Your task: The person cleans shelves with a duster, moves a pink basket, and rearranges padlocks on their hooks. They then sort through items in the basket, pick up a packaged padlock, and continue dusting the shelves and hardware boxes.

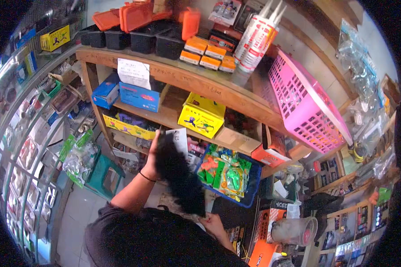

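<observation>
My left hand [151, 161], with a dark band at the wrist, is closed around the upper part of a long black fuzzy bundle [179, 171]. Its exact kind I cannot make out. A white card [178, 139] shows beside the bundle's top end. My right hand [214, 224] is by the bundle's lower end with its fingers curled. What lies in those fingers is too small to name. Just right of the bundle, a blue basket [252, 189] holds green and orange packaged items [229, 173].
A wooden shelf [182, 75] carries black bins with orange lids [142, 41], sealant tubes [256, 42] and a pink basket [305, 104]. Yellow boxes [202, 115] stand below. A green stool [103, 178] is left, and a clear plastic jar [294, 231] sits lower right.
</observation>
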Available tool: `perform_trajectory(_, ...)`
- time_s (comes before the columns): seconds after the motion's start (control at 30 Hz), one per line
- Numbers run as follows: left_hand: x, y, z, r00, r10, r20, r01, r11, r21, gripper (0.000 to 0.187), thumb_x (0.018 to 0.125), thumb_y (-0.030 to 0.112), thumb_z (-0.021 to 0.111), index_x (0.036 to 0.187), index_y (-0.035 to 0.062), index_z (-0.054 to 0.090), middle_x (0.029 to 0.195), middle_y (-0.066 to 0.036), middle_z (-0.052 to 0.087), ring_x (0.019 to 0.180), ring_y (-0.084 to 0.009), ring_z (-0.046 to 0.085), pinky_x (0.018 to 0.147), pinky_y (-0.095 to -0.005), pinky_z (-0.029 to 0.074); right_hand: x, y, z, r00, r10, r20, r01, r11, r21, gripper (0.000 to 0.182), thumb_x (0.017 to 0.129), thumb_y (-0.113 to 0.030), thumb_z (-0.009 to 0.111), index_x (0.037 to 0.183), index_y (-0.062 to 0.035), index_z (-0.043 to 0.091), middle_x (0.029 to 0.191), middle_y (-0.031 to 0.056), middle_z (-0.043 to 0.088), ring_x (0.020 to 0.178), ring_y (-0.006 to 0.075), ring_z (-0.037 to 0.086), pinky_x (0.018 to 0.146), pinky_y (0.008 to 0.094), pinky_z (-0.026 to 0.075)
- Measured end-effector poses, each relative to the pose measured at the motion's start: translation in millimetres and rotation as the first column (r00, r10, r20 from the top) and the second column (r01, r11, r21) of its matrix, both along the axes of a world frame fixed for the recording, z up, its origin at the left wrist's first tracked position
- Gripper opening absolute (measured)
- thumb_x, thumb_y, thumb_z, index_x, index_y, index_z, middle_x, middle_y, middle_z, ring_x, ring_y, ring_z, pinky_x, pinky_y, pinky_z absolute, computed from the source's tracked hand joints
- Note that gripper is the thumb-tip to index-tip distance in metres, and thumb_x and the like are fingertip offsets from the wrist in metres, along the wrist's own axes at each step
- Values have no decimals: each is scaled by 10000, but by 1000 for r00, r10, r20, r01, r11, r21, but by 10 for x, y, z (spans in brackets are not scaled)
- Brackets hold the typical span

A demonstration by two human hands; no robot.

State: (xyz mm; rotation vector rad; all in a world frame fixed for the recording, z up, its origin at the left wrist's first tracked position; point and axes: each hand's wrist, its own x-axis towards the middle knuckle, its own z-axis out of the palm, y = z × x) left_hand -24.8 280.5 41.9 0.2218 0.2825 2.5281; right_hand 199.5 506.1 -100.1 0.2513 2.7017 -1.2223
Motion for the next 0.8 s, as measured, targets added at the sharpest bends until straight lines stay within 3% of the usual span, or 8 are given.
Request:
perform_trajectory(0.03,-120,-63,-181,997,-81,2,79,973,215,676,850,585,269,1155,22,487,1125,-111,536,1054,-227,496,934,-374,360,-79,-29,72,996,78,30,-80,995,60,206,791,-221,611,874,-32,613,577,-24,529,531,57,421,472,259,370)
perform_trajectory(0.07,-41,-145,30,997,53,59,-41,983,-180,705,843,593,274,1204,10,439,1192,-119,494,1119,-236,450,966,-382,323,-100,-22,-266,1000,-15,-23,12,995,-95,235,782,-237,617,899,-33,612,580,6,544,525,67,434,484,265,387)
perform_trajectory(0.17,-146,-267,-8,981,69,-182,-77,996,-37,732,841,591,280,1265,-2,353,1265,-121,426,1163,-247,407,980,-385,301,-240,-238,-233,1000,-13,3,13,999,-39,242,777,-256,624,888,-41,615,558,9,532,495,70,438,458,256,375)
perform_trajectory(0.3,-176,-597,9,979,192,-76,-201,969,-143,686,852,548,302,1282,14,324,1255,-129,427,1147,-265,413,985,-403,293,-473,-646,289,991,132,-35,-134,989,-59,231,772,-256,636,826,-33,611,541,-9,509,476,66,415,431,254,346)
perform_trajectory(0.47,-404,-969,-257,987,4,-160,-30,986,-162,613,855,540,299,1243,72,375,1163,-132,499,1063,-290,487,862,-474,410,-809,-847,882,961,-240,139,255,961,-103,353,728,-299,688,574,-77,462,513,-27,449,457,65,353,425,241,328)
perform_trajectory(0.63,-371,-1331,-359,982,-139,-125,93,943,-320,528,854,388,440,1247,46,351,1186,-143,485,1017,-316,516,838,-533,417,-1477,-614,1125,957,-291,0,236,775,-586,92,825,-140,495,847,-72,436,611,-4,466,489,84,447,413,231,360)
perform_trajectory(0.73,-298,-1665,-382,965,-207,-158,142,926,-349,523,864,350,436,1256,21,328,1180,-161,480,1017,-346,518,824,-494,441,-2096,-739,1512,894,-383,-232,165,763,-625,223,814,-92,439,1032,-54,414,613,49,460,462,123,453,405,249,386)
perform_trajectory(0.8,-260,-1938,-460,944,-290,-160,213,901,-378,556,859,379,441,1270,28,310,1207,-179,457,1032,-356,510,837,-482,439,-2519,-752,1720,866,-381,-323,293,911,-289,378,781,-132,503,1135,-48,397,630,70,483,488,135,474,461,305,434)
